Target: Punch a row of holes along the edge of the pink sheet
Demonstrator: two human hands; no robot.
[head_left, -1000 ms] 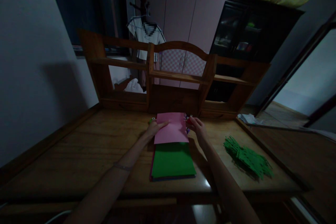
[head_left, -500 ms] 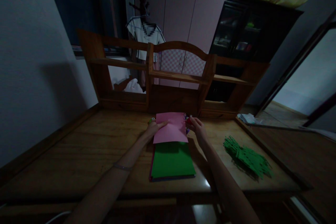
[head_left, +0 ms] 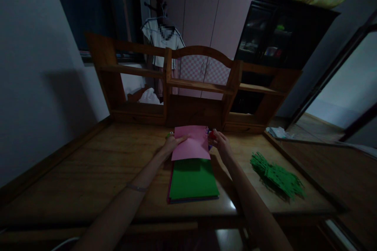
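Note:
A sheet of pink paper (head_left: 191, 147) is held above a stack of coloured paper with a green sheet (head_left: 194, 180) on top. My left hand (head_left: 173, 145) grips the pink sheet by its left edge, thumb lying on top. At the sheet's right edge, which has small cut-outs near its upper corner, my right hand (head_left: 221, 142) has its fingers closed around a small red tool (head_left: 212, 133). The tool's exact kind is hard to make out. Small green (head_left: 169, 135) and purple (head_left: 209, 147) items peek out on either side, partly hidden by the paper.
Lacy strips of cut green paper (head_left: 277, 174) lie on the wooden desk (head_left: 88, 172) to the right. A wooden shelf unit (head_left: 203, 86) borders the desk's far side. Behind it are a pink wardrobe (head_left: 203, 11) and a hanging white shirt (head_left: 160, 43).
My right fingers have shifted slightly on the red tool at the paper's edge. The pink sheet and my left hand stay nearly in place.

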